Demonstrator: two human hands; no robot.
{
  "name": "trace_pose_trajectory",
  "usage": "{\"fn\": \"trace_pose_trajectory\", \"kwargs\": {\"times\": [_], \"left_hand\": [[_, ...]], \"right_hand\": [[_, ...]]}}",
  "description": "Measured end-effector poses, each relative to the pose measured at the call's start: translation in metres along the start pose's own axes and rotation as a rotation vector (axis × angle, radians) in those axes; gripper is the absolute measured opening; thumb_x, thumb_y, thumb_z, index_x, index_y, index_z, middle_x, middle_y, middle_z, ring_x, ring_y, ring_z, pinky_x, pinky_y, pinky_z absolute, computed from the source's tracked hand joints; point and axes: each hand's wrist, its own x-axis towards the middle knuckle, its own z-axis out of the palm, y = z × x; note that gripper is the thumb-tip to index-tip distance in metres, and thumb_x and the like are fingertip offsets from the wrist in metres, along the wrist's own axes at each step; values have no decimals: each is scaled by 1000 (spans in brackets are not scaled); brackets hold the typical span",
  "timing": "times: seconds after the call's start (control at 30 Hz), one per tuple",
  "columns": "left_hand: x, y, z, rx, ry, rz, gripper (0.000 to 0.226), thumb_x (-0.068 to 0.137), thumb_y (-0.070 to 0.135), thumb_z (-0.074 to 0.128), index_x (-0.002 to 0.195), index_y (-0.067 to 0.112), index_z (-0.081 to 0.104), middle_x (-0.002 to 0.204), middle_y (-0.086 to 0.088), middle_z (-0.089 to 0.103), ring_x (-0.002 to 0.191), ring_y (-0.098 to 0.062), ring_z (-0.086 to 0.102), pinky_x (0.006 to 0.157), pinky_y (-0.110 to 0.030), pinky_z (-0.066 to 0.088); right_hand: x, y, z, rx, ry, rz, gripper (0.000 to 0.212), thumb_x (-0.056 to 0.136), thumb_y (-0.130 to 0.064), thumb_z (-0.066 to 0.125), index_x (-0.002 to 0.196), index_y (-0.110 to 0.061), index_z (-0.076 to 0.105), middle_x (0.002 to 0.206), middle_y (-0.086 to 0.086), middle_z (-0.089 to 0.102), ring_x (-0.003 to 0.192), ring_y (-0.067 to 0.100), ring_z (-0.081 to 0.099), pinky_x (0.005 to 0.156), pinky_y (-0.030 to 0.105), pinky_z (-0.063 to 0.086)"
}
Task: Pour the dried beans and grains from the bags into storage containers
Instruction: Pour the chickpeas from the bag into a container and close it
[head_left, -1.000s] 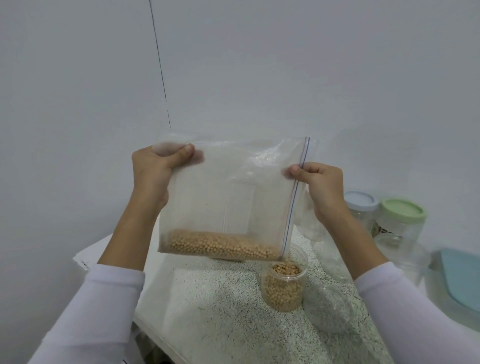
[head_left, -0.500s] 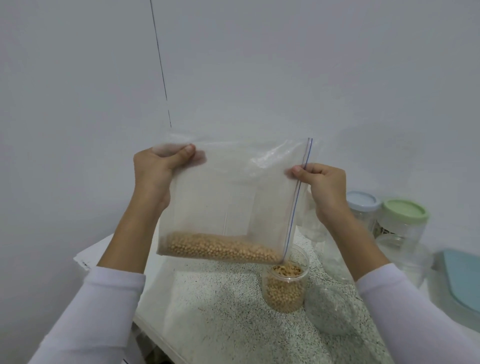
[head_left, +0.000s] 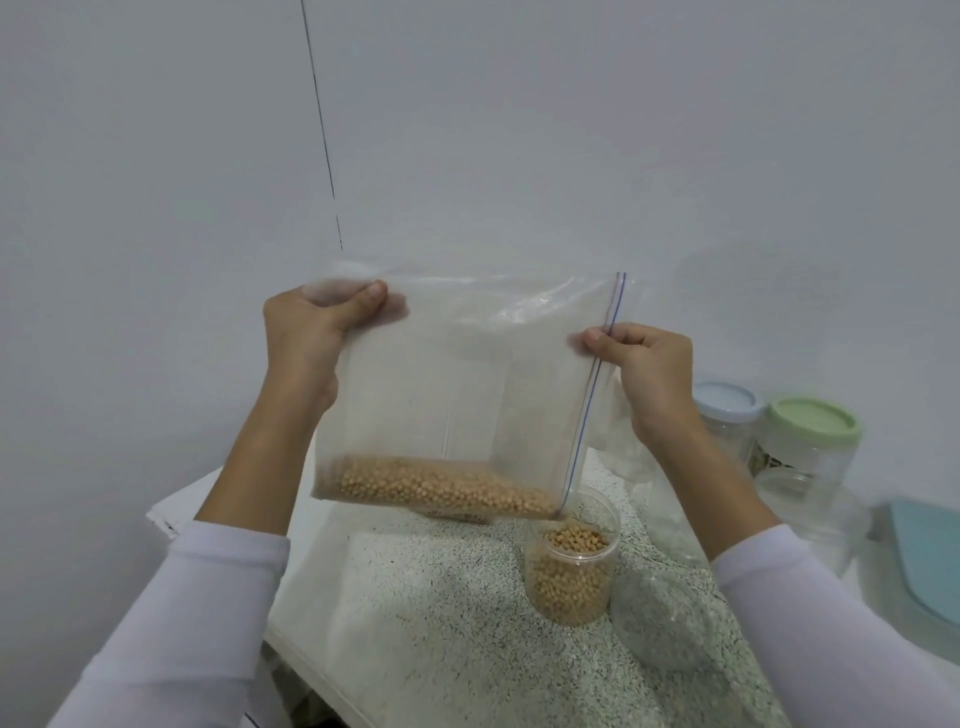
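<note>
A clear zip bag (head_left: 467, 395) hung sideways above the counter, tan beans (head_left: 441, 486) gathered along its lower edge. Its low corner sat over an open clear jar (head_left: 571, 566), mostly filled with beans.

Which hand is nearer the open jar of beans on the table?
Right. The right hand pinches the zip-lock bag at its zipper edge, up above the open jar. The left hand grips the bag's far corner, well up-left.

Bench (head_left: 441, 623): speckled white top.
On it: open jar of beans (head_left: 571, 571), clear lid (head_left: 662, 623), two lidded jars (head_left: 810, 441) (blue, green caps).
</note>
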Motion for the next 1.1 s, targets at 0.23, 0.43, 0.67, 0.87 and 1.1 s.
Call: {"fn": "trace_pose_trajectory", "kwargs": {"times": [0.23,0.43,0.67,0.87,1.1], "left_hand": [[3,-6,-4,19,13,23,10,79,2,71,85,-5,68,67,-3,73,68,-14,71,72,-25,56],[5,-4,0,1,21,20,6,78,-1,71,82,-3,67,66,-3,73,66,-15,72,69,-24,56],[6,-2,4,25,-27,48,6,78,-2,71,81,-5,66,65,-4,72,65,-16,72,68,-23,56],[7,-5,1,47,-19,45,14,79,-1,71,88,-10,66,66,-3,73,65,-15,72,66,-21,54],[5,-2,4,86,-52,79,20,79,2,71,92,-13,65,65,0,72,64,-10,70,65,-18,53]], "right_hand": [[-1,0,0,13,-44,4,7,81,-6,68,76,-5,73,69,-4,72,73,-1,66,69,1,41],[2,4,-2,15,-57,-3,6,81,-6,68,77,-4,73,72,-3,73,77,5,68,72,2,44],[3,7,-2,33,-32,-2,8,82,-5,68,75,-6,73,68,-4,72,73,3,67,71,2,43],[5,8,-2,26,-47,-5,7,81,-5,68,77,-2,72,73,1,73,75,6,68,74,5,46],[7,11,-3,38,-32,17,8,80,-6,70,72,-7,72,65,-2,72,72,5,67,79,11,46]]}}
